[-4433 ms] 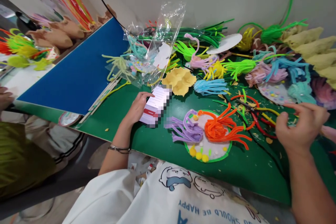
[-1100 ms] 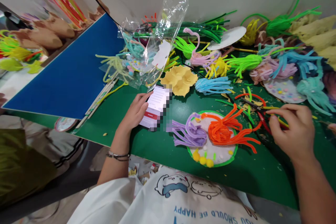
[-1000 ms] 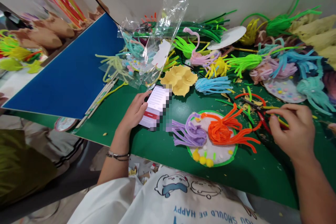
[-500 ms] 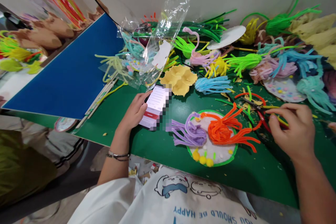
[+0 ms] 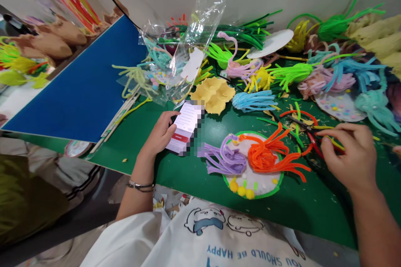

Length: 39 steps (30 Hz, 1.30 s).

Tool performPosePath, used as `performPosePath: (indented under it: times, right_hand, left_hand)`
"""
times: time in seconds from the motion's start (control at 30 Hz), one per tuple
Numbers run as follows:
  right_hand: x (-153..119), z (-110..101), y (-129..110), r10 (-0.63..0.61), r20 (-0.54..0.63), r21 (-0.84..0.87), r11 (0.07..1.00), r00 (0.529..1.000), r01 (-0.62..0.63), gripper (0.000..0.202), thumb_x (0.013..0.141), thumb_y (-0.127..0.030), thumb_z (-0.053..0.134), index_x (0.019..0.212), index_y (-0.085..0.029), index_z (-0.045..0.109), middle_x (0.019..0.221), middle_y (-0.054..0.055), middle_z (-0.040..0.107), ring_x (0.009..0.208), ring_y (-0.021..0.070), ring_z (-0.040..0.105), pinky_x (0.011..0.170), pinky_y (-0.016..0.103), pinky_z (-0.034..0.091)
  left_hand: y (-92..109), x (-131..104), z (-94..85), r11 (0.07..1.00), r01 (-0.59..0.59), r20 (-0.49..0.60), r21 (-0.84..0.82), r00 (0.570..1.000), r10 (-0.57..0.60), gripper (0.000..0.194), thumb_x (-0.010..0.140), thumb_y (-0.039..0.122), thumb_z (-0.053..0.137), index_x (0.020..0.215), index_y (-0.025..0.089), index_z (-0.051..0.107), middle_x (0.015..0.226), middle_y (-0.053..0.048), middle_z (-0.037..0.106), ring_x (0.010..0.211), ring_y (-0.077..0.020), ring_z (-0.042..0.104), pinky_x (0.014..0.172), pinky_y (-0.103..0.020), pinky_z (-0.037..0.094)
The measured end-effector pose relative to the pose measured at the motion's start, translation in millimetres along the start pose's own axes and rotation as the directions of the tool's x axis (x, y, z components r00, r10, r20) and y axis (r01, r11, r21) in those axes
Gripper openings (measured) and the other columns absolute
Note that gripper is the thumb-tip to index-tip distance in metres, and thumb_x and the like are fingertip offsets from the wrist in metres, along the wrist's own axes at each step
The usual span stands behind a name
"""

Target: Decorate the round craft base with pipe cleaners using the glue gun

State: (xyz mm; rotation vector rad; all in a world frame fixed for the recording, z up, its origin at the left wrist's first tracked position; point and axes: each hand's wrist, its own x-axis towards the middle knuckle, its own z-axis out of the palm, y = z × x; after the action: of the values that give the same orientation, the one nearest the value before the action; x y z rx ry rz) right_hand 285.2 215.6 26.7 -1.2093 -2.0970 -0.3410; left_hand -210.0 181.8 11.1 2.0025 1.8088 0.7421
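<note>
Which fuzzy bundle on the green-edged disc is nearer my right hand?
The orange bundle, on the right of the disc, its strands reaching toward your right hand; the purple bundle lies left, farther away.

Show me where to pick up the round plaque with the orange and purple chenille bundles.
Probably by its green rim at the near right, coming from the wearer's side: the plaque lies flat and that edge is free of strands, while the orange bundle and purple bundle overhang its sides.
</note>
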Motion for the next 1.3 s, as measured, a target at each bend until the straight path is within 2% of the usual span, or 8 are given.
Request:
performPosePath:
  times: [0.1,0.3,0.5,0.7,0.93,1.1,1.3]
  right_hand:
    - [0.1,0.1,0.6,0.006,0.006,-0.005,1.0,1.0,-0.006,0.012,0.088,-0.026,0.058,0.09,-0.022,0.069,0.094,0.007,0.057,0.087,0.0219,0.059,0.079,0.037,0.048]
    - [-1.0,1.2,0.1,0.041,0.012,0.018,0.999,0.999,-0.041,0.013,0.087,-0.027,0.058,0.088,-0.023,0.07,0.093,0.006,0.058,0.087,0.0216,0.059,0.079,0.038,0.048]
    - [-0.5,0.5,0.5,0.009,-0.006,0.016,1.0,1.0,-0.009,0.012,0.088,-0.025,0.058,0.089,-0.021,0.069,0.093,0.007,0.057,0.087,0.0219,0.059,0.079,0.037,0.047]
    - [2.5,0.4,-0.5,-0.045,-0.003,0.001,0.999,0.999,0.045,0.01,0.089,-0.024,0.058,0.09,-0.021,0.068,0.092,0.005,0.056,0.083,0.0199,0.058,0.076,0.034,0.047]
    - [1.0,0.9,-0.3,-0.007,0.012,-0.006,1.0,1.0,0.007,0.011,0.089,-0.025,0.058,0.089,-0.021,0.068,0.092,0.006,0.057,0.086,0.021,0.059,0.077,0.035,0.048]
    - [1.1,1.0,-0.7,-0.016,0.017,-0.004,1.0,1.0,0.016,0.014,0.09,-0.024,0.057,0.088,-0.019,0.069,0.093,0.008,0.056,0.086,0.0228,0.059,0.076,0.037,0.048]
    - [2.8,-0.7,-3.0,-0.026,0.025,0.0,1.0,0.999,0.026,0.013,0.09,-0.021,0.057,0.089,-0.017,0.069,0.093,0.009,0.056,0.087,0.023,0.057,0.076,0.036,0.048]
  left_hand:
    - [0.2,0.0,0.0,1.0,0.0,-0.001,0.002,1.0,0.0,0.077,0.092,0.079,0.021,0.125,0.017,0.054,0.108,-0.011,0.058,0.083,-0.0213,0.051,0.082,-0.039,0.047]
    - [-1.6,-0.3,-0.1,1.0,-0.001,0.009,0.004,1.0,0.001,0.078,0.091,0.08,0.02,0.122,0.018,0.055,0.101,-0.009,0.056,0.083,-0.022,0.051,0.081,-0.038,0.047]
    - [-2.2,-0.2,0.4,1.0,-0.02,0.006,-0.008,1.0,0.02,0.079,0.092,0.08,0.018,0.126,0.019,0.056,0.113,-0.012,0.058,0.088,-0.0228,0.052,0.086,-0.039,0.047]
    - [-2.9,-0.6,-0.5,1.0,-0.005,0.004,-0.021,1.0,0.005,0.082,0.092,0.08,0.018,0.127,0.017,0.057,0.11,-0.012,0.059,0.086,-0.0229,0.053,0.084,-0.04,0.048]
    - [0.3,-0.9,-1.9,0.998,-0.004,0.035,-0.06,0.999,0.006,0.08,0.091,0.082,0.02,0.115,0.019,0.063,0.119,-0.014,0.057,0.114,-0.0293,0.054,0.099,-0.044,0.047]
    - [-2.3,-1.1,-1.0,0.998,0.042,0.065,-0.055,0.997,-0.038,0.089,0.09,0.083,0.018,0.133,0.018,0.06,0.127,-0.014,0.052,0.123,-0.031,0.052,0.11,-0.048,0.042]
    - [-3.6,-1.5,-0.9,0.998,0.043,0.073,-0.047,0.997,-0.039,0.096,0.089,0.084,0.016,0.142,0.013,0.053,0.128,-0.016,0.052,0.122,-0.0316,0.052,0.107,-0.047,0.043]
